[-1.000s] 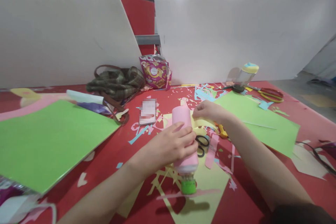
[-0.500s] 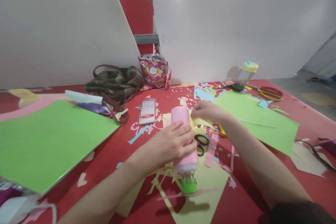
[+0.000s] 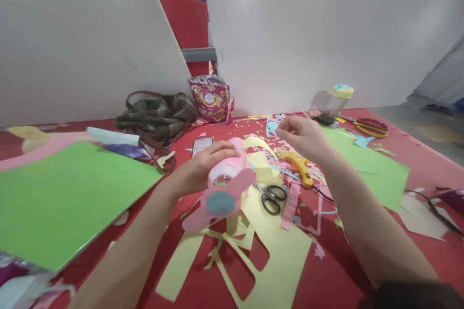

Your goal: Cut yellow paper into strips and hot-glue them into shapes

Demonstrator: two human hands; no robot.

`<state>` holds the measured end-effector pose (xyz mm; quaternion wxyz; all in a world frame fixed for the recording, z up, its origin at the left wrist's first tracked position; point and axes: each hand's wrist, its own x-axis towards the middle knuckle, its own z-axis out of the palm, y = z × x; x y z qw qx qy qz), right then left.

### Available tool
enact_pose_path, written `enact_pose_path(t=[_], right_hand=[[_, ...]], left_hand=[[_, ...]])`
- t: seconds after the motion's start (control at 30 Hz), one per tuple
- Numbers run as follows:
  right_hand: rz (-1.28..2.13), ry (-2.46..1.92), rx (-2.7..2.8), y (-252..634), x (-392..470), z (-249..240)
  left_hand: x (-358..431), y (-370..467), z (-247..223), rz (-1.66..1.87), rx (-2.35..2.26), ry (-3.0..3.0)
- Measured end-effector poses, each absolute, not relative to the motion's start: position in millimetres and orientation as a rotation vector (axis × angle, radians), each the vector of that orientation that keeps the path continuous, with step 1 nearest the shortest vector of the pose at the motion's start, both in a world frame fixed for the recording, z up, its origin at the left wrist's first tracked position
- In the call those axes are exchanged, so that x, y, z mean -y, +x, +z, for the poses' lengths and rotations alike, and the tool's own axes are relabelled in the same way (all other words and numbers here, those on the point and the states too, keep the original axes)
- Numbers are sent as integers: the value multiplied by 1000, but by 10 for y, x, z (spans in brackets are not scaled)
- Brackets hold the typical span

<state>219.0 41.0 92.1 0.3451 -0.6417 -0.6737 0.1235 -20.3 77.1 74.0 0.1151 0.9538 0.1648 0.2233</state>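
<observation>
My left hand (image 3: 210, 164) wraps around a pink-covered bottle (image 3: 236, 165), tilted with its neck toward me. In front of the neck is a pink paper propeller (image 3: 220, 203) with a blue round centre, hiding most of the green cap. A curved yellow paper strip (image 3: 261, 144) sticks out from the bottle's far right side. My right hand (image 3: 299, 136) hovers to the right, apart from the bottle, its fingers curled with the tips together; I cannot make out anything in them. Below it lies a yellow glue gun (image 3: 303, 170). Black-handled scissors (image 3: 271, 198) rest on yellow paper.
Cut yellow paper (image 3: 282, 251) and scraps litter the red table. Green sheets lie left (image 3: 72, 203) and right (image 3: 377, 169). At the back are a plaid bag (image 3: 155, 113), a snack bag (image 3: 212, 99), a phone (image 3: 201, 145), a lidded cup (image 3: 335, 104) and red-handled scissors (image 3: 373, 127).
My left hand has turned and tilted the bottle to the left, bringing the propeller into face-on view. My right hand has left the yellow strip and risen to the right, uncovering the glue gun.
</observation>
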Motion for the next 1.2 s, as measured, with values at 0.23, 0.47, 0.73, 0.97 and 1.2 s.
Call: enact_pose_path(t=[0.23,0.47,0.73,0.97,1.2], right_hand=[[858,-1569,2385,2045,-314,865],[664,-1679,2064,1884,-494,562],[801,-1775,1817,1811,-589,460],[796,-1792,1873,1824,-585,474],[719,-1816,2188,1852,-474,599]], left_hand=[[-870,-251,698,697,-473,2710],[-984,-298,579,738,-440,2599],[-848,-247,684,705,-490,2704],[-843,-232,687,752,-448,2730],[-892,-196,579,835,-529,2814]])
